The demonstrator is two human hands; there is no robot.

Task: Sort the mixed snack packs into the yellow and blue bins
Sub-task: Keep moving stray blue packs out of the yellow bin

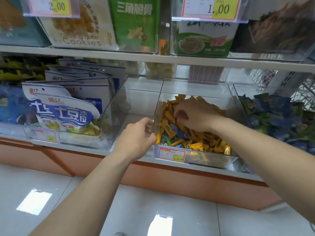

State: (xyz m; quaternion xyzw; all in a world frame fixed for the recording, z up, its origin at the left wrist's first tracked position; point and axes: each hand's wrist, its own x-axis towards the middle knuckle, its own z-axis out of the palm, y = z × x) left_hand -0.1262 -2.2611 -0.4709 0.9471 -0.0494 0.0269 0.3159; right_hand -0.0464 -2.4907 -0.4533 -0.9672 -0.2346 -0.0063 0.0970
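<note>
A clear bin (194, 156) on the low shelf holds several small yellow snack packs (201, 147), with a few blue packs (179, 132) mixed in near its front left. My right hand (196, 114) reaches down into this bin, fingers curled among the yellow packs; whether it holds one is hidden. My left hand (138, 135) grips the bin's left wall, thumb and fingers round its front corner. To the right, a second clear bin (238, 97) is full of blue and green packs (276, 111).
Left of the gap stands a clear bin of large white-and-blue snack bags (64, 109). The shelf above (153, 58) carries boxes and price tags close over my hands. An orange plinth (153, 178) and glossy tiled floor (85, 201) lie below.
</note>
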